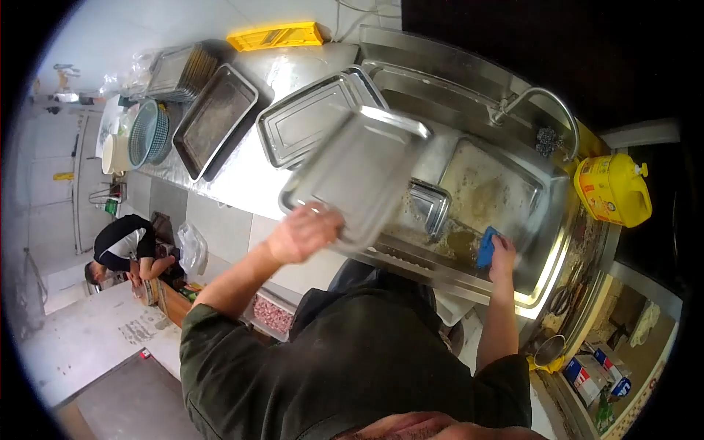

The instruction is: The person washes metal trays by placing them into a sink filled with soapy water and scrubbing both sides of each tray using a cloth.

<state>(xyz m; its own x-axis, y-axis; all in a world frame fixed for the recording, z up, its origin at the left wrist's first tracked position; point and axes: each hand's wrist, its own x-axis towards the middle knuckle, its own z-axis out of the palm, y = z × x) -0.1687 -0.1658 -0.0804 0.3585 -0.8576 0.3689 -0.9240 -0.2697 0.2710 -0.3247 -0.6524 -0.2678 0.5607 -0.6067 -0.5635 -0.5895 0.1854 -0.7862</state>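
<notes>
On the head feed, my left hand (306, 232) is gripping a metal tray (358, 176) by its near rim, raised where counter (240, 167) meets sink (563, 233); I'm judging it light, stiff, likely slippery, best rim-held. My right hand (502, 255) is clutching a blue cloth (484, 248).

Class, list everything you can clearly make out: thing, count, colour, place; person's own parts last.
Raised tray: 1, silver, centre
Cloth: 1, blue, over sink
Sink: 1, silver, right
Sink trays: 2+, silver, in sink
Tap: 1, silver, sink back
Scourer: 1, grey, by tap
Jug: 1, yellow, beside sink
Counter: 1, silver, left of sink
Counter trays: several, silver, on counter
Basket: 1+, bluish, counter end
Worker: 1, black/white top, left
Boxes: 2+, white/blue/red, lower right
Shirt: 1, dark green, bottom
Left hand: 1, bare, holding raised tray
Right hand: 1, bare, holding cloth
</notes>
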